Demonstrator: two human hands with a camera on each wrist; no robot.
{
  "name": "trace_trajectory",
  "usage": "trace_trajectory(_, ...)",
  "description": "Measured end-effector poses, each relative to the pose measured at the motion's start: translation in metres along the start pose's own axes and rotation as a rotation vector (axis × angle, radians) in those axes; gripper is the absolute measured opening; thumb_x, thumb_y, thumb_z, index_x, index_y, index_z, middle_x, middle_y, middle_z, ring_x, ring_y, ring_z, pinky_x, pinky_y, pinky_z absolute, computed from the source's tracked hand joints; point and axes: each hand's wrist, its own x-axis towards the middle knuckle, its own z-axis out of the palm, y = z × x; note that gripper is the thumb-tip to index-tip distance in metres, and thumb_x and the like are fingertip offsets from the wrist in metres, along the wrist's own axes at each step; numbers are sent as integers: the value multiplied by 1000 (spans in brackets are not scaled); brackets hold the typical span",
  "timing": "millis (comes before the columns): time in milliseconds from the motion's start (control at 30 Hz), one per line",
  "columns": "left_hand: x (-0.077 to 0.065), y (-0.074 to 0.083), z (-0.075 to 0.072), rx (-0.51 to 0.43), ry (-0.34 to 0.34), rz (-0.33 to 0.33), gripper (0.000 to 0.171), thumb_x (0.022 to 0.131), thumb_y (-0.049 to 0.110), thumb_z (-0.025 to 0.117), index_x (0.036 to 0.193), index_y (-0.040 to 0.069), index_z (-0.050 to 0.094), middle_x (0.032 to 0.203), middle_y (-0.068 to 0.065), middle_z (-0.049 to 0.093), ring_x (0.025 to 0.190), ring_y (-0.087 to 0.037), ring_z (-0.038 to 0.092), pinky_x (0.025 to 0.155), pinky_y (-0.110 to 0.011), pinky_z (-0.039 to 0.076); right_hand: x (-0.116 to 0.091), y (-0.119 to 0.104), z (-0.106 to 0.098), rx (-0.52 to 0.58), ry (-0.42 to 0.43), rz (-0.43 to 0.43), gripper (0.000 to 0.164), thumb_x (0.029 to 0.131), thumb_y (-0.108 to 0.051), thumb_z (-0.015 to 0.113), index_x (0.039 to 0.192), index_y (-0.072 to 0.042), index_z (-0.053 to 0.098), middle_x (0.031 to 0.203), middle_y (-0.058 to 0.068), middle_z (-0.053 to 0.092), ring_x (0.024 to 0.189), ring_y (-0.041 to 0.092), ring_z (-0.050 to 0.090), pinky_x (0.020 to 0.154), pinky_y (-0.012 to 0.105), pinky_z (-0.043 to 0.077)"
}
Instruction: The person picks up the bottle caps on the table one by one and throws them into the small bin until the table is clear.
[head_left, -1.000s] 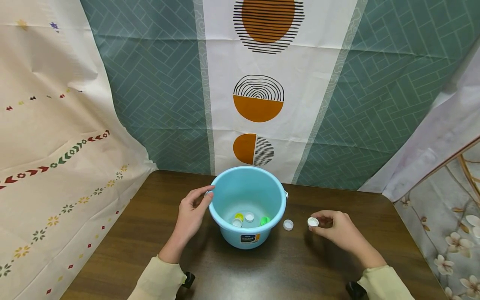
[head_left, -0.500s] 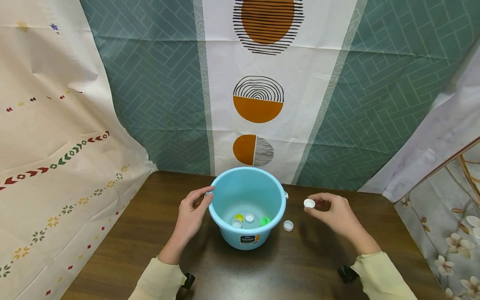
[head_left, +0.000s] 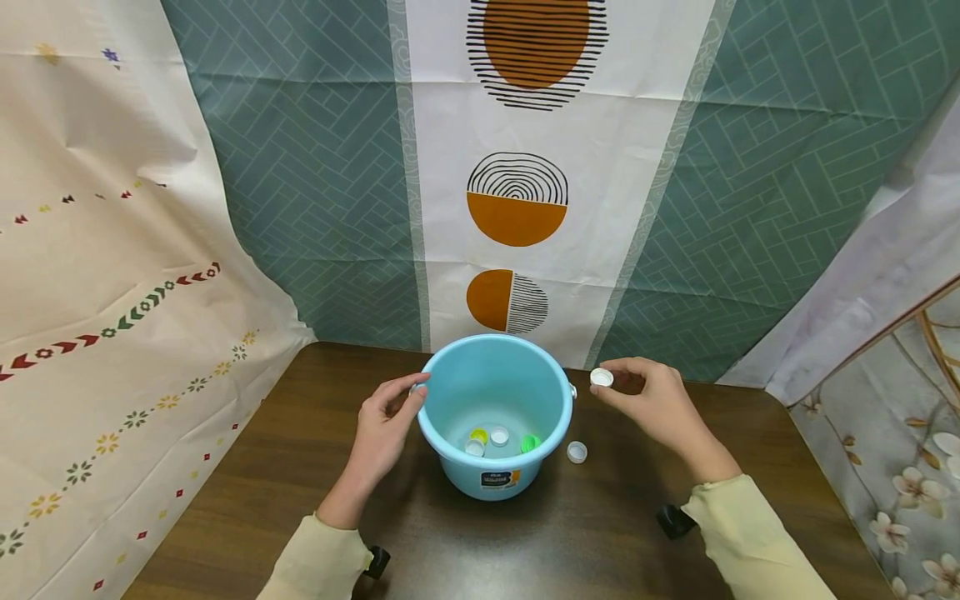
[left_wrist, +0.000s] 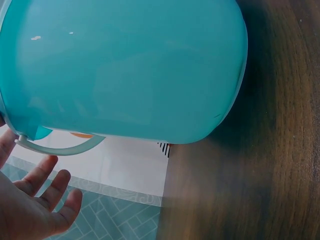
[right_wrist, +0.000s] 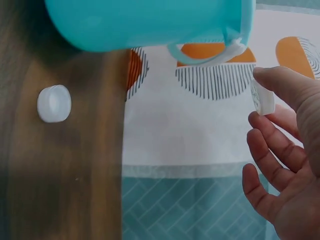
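Note:
A light blue bucket point(head_left: 495, 375) stands upright on the table, its inside facing the head camera. On its floor lie a yellow cap point(head_left: 478, 434), a green cap point(head_left: 529, 442) and white caps point(head_left: 498, 436). My left hand point(head_left: 386, 425) pinches the rim at the left, other fingers spread below it in the left wrist view. Right of the bucket and raised above the table, my right hand point(head_left: 651, 404) pinches a white bottle cap point(right_wrist: 263, 97) between thumb and index finger. Another white bottle cap point(right_wrist: 54, 103) rests on the table, just right of the bucket.
The dark wooden table point(head_left: 300, 467) ends at a patterned cloth point(head_left: 517, 183) hanging behind the bucket. Side cloths hang at left and right. The bucket's handle point(right_wrist: 210, 57) curves down along its side in the right wrist view.
My right hand has lifted the white bottle cap and carried it farther back and a little left, toward the bucket's rim. The left hand and the bucket have stayed put.

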Motion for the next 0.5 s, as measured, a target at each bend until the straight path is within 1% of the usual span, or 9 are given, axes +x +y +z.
trace_trajectory(333, 0, 0, 0, -1, 4, 3, 30, 88, 44, 60, 115, 32, 65, 116, 6, 59, 102, -13, 55, 76, -27, 51, 16, -23, 6, 61, 2, -68, 39, 76, -48, 73, 107, -26, 67, 97, -8, 66, 87, 12, 62, 70, 29, 53)
trace_trajectory(500, 0, 1, 0, -5, 3, 7, 29, 89, 41, 61, 116, 30, 65, 116, 4, 59, 103, -13, 55, 77, -26, 51, 23, -38, 12, 67, 1, -86, 35, 75, -44, 75, 105, -27, 68, 97, -10, 66, 88, 13, 59, 72, 31, 51)
